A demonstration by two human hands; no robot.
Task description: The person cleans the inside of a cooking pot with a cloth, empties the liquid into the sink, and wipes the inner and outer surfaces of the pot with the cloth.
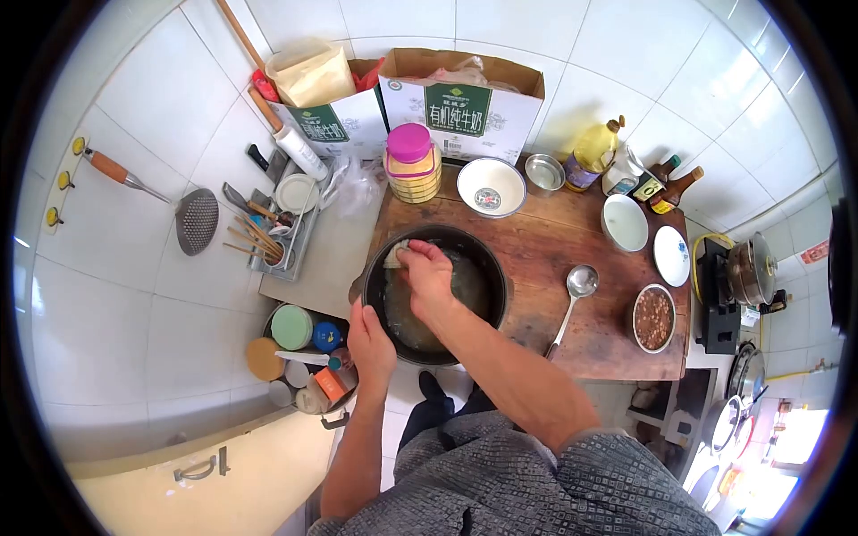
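Note:
A large dark pot [488, 313] sits at the front left of the wooden table, wet inside with what looks like some cloudy liquid. My right hand [426, 275] reaches into it, fingers pinched on a small pale cloth [394, 255] against the inner left wall. Around the pot's left handle, my left hand [371, 344] closes near the rim, with its fingertips partly hidden. Right of the pot, a metal ladle [582, 281] lies on the table.
Behind the pot are a pink-lidded jar [412, 165], a white bowl [492, 187] and milk boxes [460, 107]. An oil bottle [592, 156], more bowls and a bowl of brown beans [653, 319] stand right. A utensil rack [288, 223] is left; a stove [715, 295] is far right.

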